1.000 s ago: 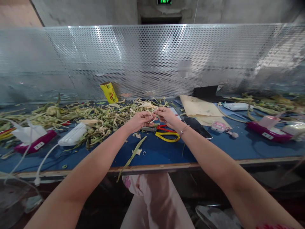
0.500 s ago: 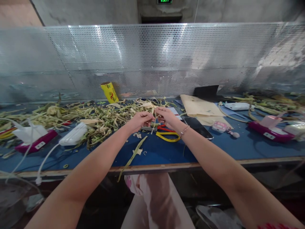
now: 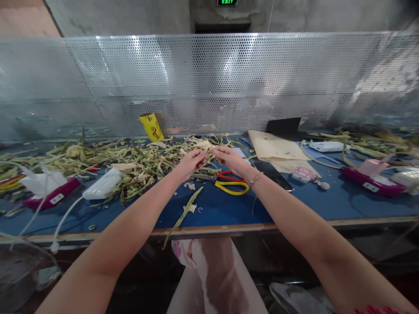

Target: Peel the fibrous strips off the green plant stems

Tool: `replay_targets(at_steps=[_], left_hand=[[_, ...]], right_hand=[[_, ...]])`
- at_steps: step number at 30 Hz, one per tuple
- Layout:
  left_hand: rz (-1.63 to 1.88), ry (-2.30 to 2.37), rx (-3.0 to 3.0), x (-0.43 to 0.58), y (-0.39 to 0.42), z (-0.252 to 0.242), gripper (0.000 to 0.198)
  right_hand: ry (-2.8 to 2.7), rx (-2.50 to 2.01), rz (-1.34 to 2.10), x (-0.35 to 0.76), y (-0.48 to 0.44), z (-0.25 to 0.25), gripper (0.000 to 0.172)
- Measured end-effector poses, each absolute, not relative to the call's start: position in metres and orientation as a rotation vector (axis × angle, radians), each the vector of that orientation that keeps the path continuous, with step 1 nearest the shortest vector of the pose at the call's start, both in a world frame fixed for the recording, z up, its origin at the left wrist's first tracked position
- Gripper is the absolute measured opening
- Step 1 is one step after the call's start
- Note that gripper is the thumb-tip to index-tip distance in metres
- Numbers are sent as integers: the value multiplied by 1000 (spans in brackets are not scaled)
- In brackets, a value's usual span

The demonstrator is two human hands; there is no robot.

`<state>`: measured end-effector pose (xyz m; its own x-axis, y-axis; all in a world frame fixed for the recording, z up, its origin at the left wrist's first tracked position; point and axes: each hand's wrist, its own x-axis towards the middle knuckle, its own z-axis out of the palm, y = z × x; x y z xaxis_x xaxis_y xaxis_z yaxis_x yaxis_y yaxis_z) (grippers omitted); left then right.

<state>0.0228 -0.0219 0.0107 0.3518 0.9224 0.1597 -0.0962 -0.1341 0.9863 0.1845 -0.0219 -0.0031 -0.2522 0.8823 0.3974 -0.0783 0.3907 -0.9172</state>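
Note:
My left hand (image 3: pixel 190 162) and my right hand (image 3: pixel 229 158) meet above the blue table (image 3: pixel 294 203), fingers pinched together on a small pale plant piece (image 3: pixel 209 153) held between them. Just below the hands lie scissors (image 3: pixel 231 182) with yellow and red handles. A large heap of green and pale plant stems (image 3: pixel 131 159) spreads across the table to the left of my hands. A long green strip (image 3: pixel 183 213) lies toward the table's front edge.
A black phone (image 3: pixel 271 175) lies right of the scissors, with brown paper (image 3: pixel 275 150) behind it. A yellow box (image 3: pixel 150 127) leans on the perforated metal screen (image 3: pixel 209 83). Magenta devices (image 3: pixel 52 197) (image 3: pixel 373 181) and a white charger with cable (image 3: pixel 101 185) sit at the sides.
Both hands have lifted slightly and moved a little away from me with the small piece. The dangling strip seen below the hands half a second ago no longer hangs there.

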Motion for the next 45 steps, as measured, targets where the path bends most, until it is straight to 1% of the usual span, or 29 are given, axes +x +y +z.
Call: replay_targets(at_steps=[5, 10, 13, 16, 19, 24, 29, 34, 40, 45], left_hand=[[1062, 800, 1400, 24, -21, 9, 27], [1051, 698, 1241, 20, -22, 14, 13], [1085, 610, 1181, 18, -23, 16, 22], [1109, 556, 1175, 18, -24, 16, 29], [1116, 506, 1196, 17, -26, 15, 28], [1135, 528, 1180, 19, -26, 14, 18], [1141, 532, 1222, 20, -24, 11, 26], [1152, 531, 1271, 21, -25, 12, 25], [1138, 551, 1304, 20, -27, 14, 25], [1065, 636, 1308, 20, -23, 11, 25]], right_hand=[[-1613, -733, 1102, 178, -24, -6, 24], [-1420, -694, 1231, 175, -26, -3, 27], [-1259, -617, 1314, 176, -29, 1, 27], [-1158, -556, 1368, 177, -31, 5, 24], [-1110, -537, 1421, 176, -32, 6, 22], [-1107, -559, 1478, 171, -33, 4, 21], [-1112, -556, 1518, 171, -33, 2, 21], [-1097, -532, 1517, 172, -30, 0, 26], [-1121, -557, 1490, 171, -30, 0, 27], [-1168, -615, 1382, 170, -28, -1, 29]])
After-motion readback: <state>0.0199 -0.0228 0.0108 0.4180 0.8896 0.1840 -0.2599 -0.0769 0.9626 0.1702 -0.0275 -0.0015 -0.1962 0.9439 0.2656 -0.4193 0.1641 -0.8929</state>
